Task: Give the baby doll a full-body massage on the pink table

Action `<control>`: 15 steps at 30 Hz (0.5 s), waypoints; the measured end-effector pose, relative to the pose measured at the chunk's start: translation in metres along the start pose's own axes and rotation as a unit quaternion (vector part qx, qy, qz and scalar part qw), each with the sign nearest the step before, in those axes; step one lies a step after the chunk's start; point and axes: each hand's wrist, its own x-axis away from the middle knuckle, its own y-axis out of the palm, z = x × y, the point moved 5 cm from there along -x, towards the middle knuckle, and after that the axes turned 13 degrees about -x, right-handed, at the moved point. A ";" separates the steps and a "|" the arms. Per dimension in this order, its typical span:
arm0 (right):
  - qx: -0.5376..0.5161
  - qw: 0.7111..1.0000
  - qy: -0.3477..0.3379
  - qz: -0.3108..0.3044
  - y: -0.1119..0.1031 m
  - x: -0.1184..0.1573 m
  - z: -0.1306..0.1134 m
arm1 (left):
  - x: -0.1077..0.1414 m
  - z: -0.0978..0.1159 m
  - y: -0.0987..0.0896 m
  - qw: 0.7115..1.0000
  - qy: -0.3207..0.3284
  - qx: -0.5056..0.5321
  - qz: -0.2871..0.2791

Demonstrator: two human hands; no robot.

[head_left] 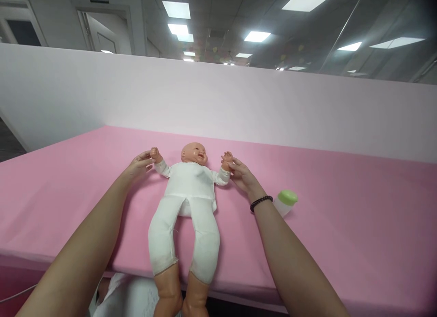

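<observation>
A baby doll (191, 185) with a white cloth body lies on its back on the pink padded table (324, 244). Its head is at the far end, and its bare feet hang past the near edge. My left hand (139, 163) pinches the doll's fist at the left, fingers closed around its side. On the other side, my right hand (241, 173) grips the doll's open-fingered hand at the wrist, thumb and fingers together. Both doll arms are spread outward and bent up.
Beside my right wrist a translucent bottle with a green cap (287, 198) lies tilted on the table, partly hidden by my forearm. A low white wall (218, 103) runs along the back. White cloth (126, 294) shows below the near edge.
</observation>
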 end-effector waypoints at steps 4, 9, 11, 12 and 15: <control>-0.019 1.000 -0.001 0.000 0.004 0.004 -0.001 | 0.006 0.010 0.008 0.999 0.024 0.023 -0.042; -0.067 0.988 -0.037 0.130 -0.013 -0.009 0.009 | 0.002 0.007 0.004 0.998 0.005 0.066 0.007; -0.107 0.969 -0.062 0.213 -0.028 -0.015 0.016 | -0.004 -0.005 -0.004 0.992 -0.035 0.092 0.076; -0.117 0.958 -0.071 0.253 -0.037 -0.018 0.019 | -0.007 -0.012 -0.009 0.987 -0.059 0.102 0.111; -0.087 0.933 -0.066 0.342 -0.059 -0.024 0.031 | -0.012 -0.033 -0.021 0.964 -0.120 0.124 0.202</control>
